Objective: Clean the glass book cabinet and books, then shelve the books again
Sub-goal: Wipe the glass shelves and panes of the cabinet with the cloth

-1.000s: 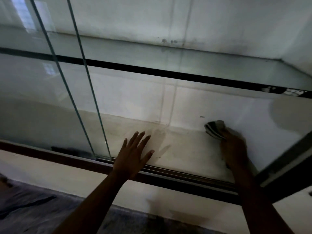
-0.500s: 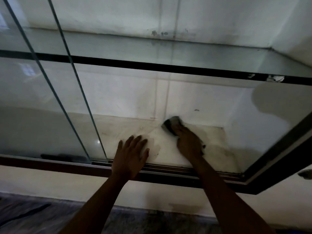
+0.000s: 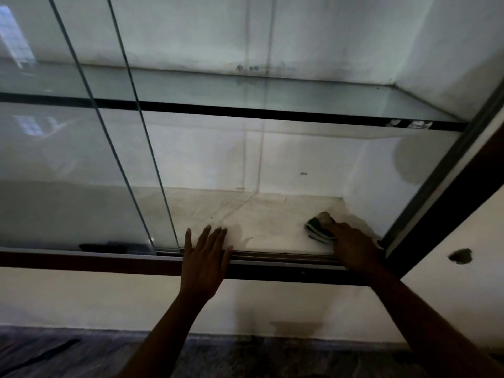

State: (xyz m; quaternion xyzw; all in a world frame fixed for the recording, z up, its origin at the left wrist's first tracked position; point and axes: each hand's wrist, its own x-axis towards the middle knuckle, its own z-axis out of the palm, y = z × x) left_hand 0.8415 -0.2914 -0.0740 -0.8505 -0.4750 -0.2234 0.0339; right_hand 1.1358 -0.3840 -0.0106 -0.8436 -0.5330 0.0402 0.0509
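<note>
Wiping the cabinet's bottom shelf, we held the wadded cloth under our right hand, fingers curled over it, close to the right wall, where grime seemed to gather. Our left hand lay spread flat across the door track at the near edge, probably to brace us as we leaned in. The 2 glass doors stood slid left, which opened this bay. The glass shelf above sat bare. No books were in view, so shelving looked far off.
</note>
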